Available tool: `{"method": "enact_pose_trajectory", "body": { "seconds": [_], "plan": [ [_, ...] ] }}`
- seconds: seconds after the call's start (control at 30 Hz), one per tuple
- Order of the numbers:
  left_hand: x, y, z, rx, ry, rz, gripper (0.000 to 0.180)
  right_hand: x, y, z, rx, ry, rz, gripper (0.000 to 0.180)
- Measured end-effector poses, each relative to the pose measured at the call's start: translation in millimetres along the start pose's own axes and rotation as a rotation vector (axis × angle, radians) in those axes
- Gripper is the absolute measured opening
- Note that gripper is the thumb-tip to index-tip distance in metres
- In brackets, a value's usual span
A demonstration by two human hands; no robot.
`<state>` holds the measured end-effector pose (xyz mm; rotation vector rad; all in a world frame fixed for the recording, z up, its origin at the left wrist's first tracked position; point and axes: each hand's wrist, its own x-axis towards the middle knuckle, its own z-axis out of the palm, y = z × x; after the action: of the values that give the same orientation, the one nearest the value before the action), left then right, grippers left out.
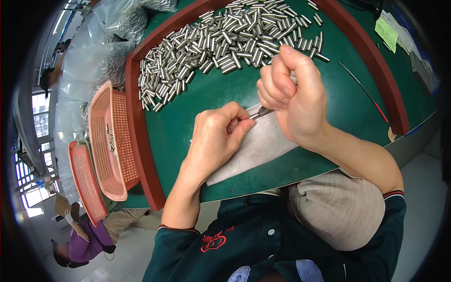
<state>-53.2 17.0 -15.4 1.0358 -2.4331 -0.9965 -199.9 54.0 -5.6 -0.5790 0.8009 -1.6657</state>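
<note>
Between the thumb and fingers of my left hand (211,134) a small metal cylinder (254,116) is pinched. My right hand (300,89) is closed in a fist around a tool with a dark, tapered metal tip (264,111); its handle is mostly covered by my fingers. The tip meets the cylinder's end, though whether it goes inside cannot be made out. Under both hands lies a pale grey cloth (268,141) on the green tabletop (178,136). Beyond them spreads a large heap of short shiny metal cylinders (221,44).
A reddish-brown raised border (141,150) frames the work area. Left of it stand a pink basket (105,164) holding a few cylinders, a red basket (87,183) and plastic bags (82,66) of parts. A thin red-ended rod (364,89) lies right. A person in purple (91,242) is lower left.
</note>
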Motion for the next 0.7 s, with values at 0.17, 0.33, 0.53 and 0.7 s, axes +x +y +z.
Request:
{"method": "enact_pose_trajectory", "body": {
  "seconds": [0.17,0.33,0.53,0.7],
  "plan": [
    [-0.7,-0.4,0.0,-0.001,0.007,-0.005,0.011,-0.1,0.2,1.4,-0.027,-0.009,0.006,0.041],
    [0.7,-2.0,1.8,-0.029,0.006,-0.012,0.011,1.9,1.5,2.4,-0.076,-0.057,-0.053,0.041],
    [0.6,-2.7,1.8,-0.052,0.004,-0.021,0.011,1.2,1.1,3.8,-0.081,-0.039,-0.056,0.041],
    [0.4,-2.6,0.8,-0.049,0.000,-0.033,0.010,1.5,0.6,5.5,-0.082,-0.024,-0.034,0.041]
  ]
}}
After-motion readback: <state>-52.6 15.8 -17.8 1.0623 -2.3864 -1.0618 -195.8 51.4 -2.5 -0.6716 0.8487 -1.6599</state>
